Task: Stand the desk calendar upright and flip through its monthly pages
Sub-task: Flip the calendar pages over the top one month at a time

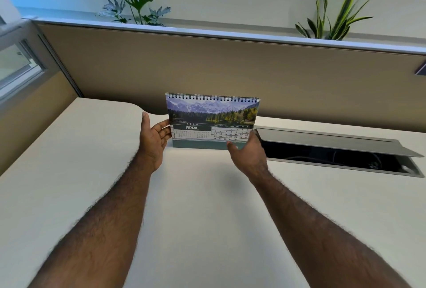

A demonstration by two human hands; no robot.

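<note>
left hand (155, 136), at nine o'clock of the desk calendar (212, 121): palm open toward the calendar's left edge, fingertips touching or just beside it, thumb raised clear — not clenched; whether it bears any weight cannot be told. right hand (247, 149), at five o'clock of the calendar: fingers loosely spread over the lower right corner, thumb on the bottom edge of the front page; whether it pinches the page or only rests there cannot be told.

the calendar stands upright on the desk (202, 207), toward the far side near the fabric partition (207, 66), its base on the surface. an open cable tray (334, 151) lies just beside it at three o'clock.

risks, as judged: lifting the page with the right thumb while the left hand gives no firm hold could tip the light stand backward or slide it along the smooth desk — possibly toward the tray opening. a page pulled askew could snag or tear at the wire binding (213, 97).

appearance: landscape format, black spiral along the top; a mountain-and-lake photograph above, "april" 2026 in a dark band at lower left, the date grid at lower right, a teal base strip.
</note>
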